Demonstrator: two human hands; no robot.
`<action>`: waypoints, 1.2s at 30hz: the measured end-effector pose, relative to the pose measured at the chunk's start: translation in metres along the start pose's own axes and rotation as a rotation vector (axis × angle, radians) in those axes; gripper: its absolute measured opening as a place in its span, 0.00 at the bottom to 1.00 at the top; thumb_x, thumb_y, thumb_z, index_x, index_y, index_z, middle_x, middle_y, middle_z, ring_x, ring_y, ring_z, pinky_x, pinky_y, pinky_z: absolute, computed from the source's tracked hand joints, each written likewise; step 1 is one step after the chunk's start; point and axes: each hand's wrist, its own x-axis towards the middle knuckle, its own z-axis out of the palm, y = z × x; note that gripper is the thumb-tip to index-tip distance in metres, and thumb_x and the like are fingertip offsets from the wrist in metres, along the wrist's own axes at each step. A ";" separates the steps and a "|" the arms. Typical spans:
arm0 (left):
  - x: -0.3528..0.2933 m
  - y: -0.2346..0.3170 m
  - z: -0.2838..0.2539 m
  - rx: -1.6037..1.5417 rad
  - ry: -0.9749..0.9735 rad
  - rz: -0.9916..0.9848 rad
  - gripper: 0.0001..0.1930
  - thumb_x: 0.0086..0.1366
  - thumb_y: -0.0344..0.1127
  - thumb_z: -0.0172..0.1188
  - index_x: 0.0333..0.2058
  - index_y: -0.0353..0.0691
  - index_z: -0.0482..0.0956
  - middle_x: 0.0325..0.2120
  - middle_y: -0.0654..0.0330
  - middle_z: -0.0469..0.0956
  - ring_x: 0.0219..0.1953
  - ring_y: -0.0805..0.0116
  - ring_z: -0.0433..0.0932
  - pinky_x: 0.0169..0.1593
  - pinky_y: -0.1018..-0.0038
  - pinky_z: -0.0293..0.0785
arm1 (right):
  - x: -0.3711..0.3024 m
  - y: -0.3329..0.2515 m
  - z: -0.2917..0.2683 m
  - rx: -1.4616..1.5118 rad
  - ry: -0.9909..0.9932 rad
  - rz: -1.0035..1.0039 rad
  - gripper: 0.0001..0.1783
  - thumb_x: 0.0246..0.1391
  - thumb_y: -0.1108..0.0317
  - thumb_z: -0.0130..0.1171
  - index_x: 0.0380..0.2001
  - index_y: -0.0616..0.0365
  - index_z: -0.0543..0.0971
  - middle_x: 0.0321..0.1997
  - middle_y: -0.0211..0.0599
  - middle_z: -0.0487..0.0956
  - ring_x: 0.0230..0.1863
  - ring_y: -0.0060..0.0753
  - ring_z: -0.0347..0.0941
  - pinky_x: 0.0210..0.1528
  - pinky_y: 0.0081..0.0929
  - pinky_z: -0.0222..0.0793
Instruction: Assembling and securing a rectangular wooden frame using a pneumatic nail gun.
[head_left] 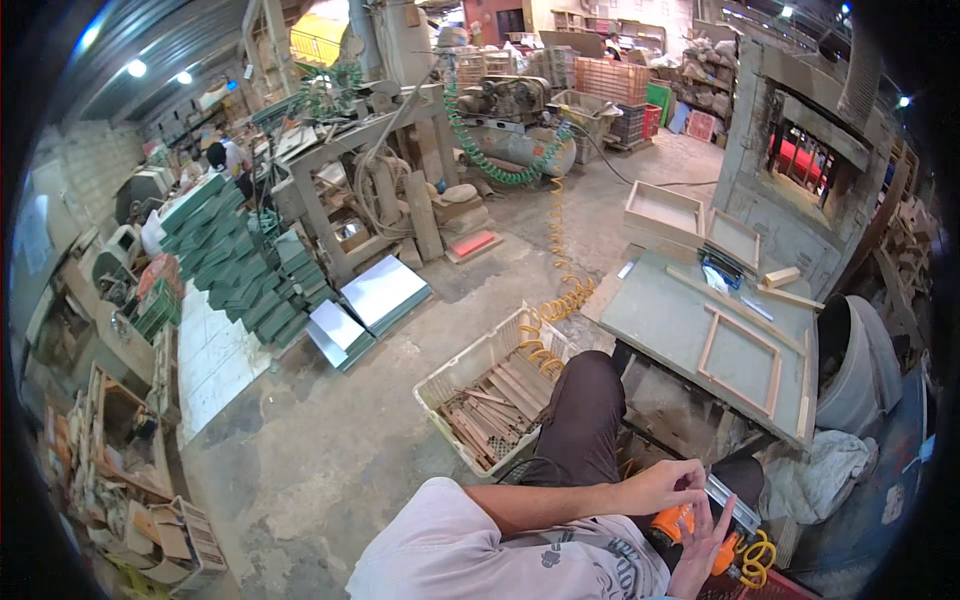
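In my lap rests an orange air nailer (668,522) with a silver magazine (735,503), joined to a yellow coiled hose (760,560). My left hand (668,486) is above the tool beside the magazine, with thumb and fingertips brought together. Whatever is in that pinch is too small to make out. Just below it, my right hand (698,555) has its fingers stretched out and apart, close against the orange body. Part of the tool is hidden behind both hands.
A worktable (640,310) with a thin wooden frame (740,360) stands ahead right. A crate (430,388) of wooden strips sits by my knee. Stacked green boards (225,260) fill the left. Two box frames (665,215) and a grey machine (745,130) stand beyond the table.
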 end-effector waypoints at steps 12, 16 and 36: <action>-0.010 0.008 -0.011 0.012 0.144 -0.074 0.09 0.58 0.33 0.60 0.29 0.30 0.80 0.22 0.53 0.80 0.26 0.70 0.79 0.33 0.74 0.75 | 0.007 0.023 0.011 -0.313 -0.118 -0.078 0.57 0.55 0.29 0.41 0.69 0.60 0.35 0.71 0.51 0.51 0.72 0.48 0.47 0.69 0.44 0.44; -0.011 0.004 -0.008 0.056 0.170 -0.064 0.10 0.58 0.34 0.60 0.28 0.30 0.79 0.21 0.53 0.79 0.24 0.70 0.78 0.31 0.74 0.74 | 0.002 0.018 0.014 -0.378 -0.160 -0.123 0.57 0.55 0.30 0.41 0.69 0.62 0.35 0.72 0.52 0.50 0.72 0.49 0.47 0.69 0.45 0.42; 0.001 0.013 -0.028 -0.111 0.020 -0.261 0.14 0.72 0.35 0.43 0.27 0.36 0.68 0.22 0.63 0.69 0.24 0.79 0.68 0.30 0.79 0.66 | 0.010 -0.023 0.004 0.610 -0.142 0.053 0.44 0.60 0.32 0.28 0.70 0.44 0.39 0.70 0.57 0.52 0.72 0.51 0.47 0.67 0.54 0.47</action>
